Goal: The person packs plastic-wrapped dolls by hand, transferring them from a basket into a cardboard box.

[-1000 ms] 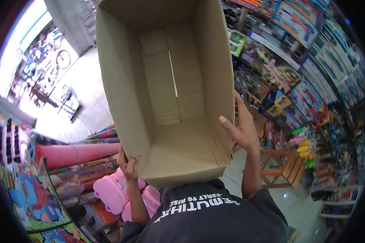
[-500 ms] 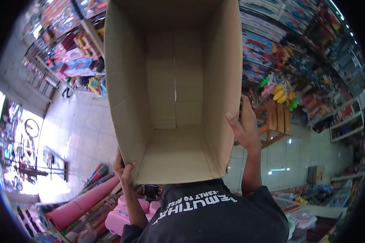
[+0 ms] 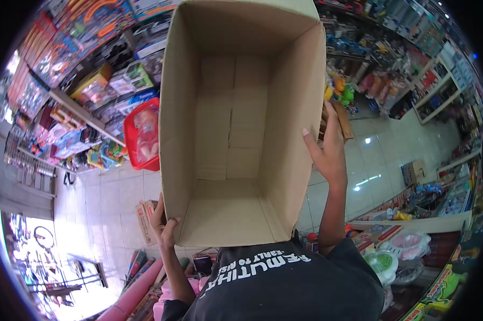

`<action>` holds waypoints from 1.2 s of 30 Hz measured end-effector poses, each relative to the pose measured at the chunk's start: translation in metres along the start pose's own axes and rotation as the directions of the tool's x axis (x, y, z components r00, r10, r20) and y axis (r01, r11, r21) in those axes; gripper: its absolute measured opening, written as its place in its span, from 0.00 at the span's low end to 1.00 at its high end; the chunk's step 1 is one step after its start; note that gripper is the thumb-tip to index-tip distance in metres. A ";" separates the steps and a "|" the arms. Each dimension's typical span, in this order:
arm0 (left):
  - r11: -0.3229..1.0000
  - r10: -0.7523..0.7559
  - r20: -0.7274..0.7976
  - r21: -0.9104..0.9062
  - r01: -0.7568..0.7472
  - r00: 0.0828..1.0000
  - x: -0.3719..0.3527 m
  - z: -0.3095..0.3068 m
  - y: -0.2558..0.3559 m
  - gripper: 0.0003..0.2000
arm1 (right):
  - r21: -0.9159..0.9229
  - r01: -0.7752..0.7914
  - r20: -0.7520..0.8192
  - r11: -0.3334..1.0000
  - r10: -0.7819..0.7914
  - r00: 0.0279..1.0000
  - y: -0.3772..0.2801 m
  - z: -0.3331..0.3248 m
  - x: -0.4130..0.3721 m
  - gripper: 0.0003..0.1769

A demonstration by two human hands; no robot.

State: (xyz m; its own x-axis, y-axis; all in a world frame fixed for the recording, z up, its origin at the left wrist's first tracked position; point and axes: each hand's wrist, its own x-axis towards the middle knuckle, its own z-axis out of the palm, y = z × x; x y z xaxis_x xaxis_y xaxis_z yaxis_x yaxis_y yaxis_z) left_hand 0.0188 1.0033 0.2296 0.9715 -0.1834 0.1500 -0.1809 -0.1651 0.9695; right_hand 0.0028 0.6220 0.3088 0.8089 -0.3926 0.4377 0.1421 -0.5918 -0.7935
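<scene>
A large cardboard box (image 3: 228,214) is held up in front of my chest, its open side facing me and its inside bare. My left hand (image 3: 165,222) grips the lower left edge, with the thumb over the rim and the fingers behind the outer wall. On the right wall, my right hand (image 3: 330,147) holds on with its thumb at the rim; the other fingers are partly hidden outside the box. The near end of the box is close to my black shirt (image 3: 284,281).
To the left stands a red basket (image 3: 128,134) with wrapped goods. Packed shelves (image 3: 102,80) line the far side. Rolled pink material (image 3: 131,294) lies at lower left. A wooden stool (image 3: 344,122) is partly hidden behind my right hand. Plastic-wrapped goods (image 3: 407,243) sit at lower right.
My view has turned, so the surroundings have shifted and the red basket has come into sight. The box sits slightly farther right and more of its far end shows. Both hands keep their hold.
</scene>
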 end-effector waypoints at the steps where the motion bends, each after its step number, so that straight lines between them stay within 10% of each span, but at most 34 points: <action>1: 1.000 0.007 0.024 -0.004 -0.006 1.000 0.006 0.010 0.005 0.38 | -0.160 0.028 -0.033 0.987 -0.034 0.999 0.010 -0.011 0.001 0.34; 4: 0.998 -0.014 0.120 -0.067 0.022 0.993 0.026 0.046 0.012 0.37 | 0.012 -0.057 -0.113 0.998 0.058 0.992 0.022 -0.039 -0.006 0.34; 16: 0.981 0.087 0.394 -0.196 -0.009 0.915 0.108 0.180 0.002 0.36 | -0.302 -0.164 -0.303 0.939 0.068 0.951 0.083 -0.134 -0.022 0.18; 36: 0.946 0.098 0.762 -0.271 0.178 0.640 0.295 0.277 -0.021 0.27 | -0.254 -0.538 -0.748 0.804 0.190 0.636 0.128 -0.094 0.013 0.08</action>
State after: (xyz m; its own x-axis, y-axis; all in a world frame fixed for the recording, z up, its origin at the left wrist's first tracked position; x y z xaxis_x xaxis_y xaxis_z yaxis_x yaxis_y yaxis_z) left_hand 0.2673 0.6842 0.1995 0.4870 -0.8723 0.0432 0.0431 0.0734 0.9964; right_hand -0.0227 0.4753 0.2529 0.1145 -0.8886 0.4442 -0.4657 -0.4429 -0.7661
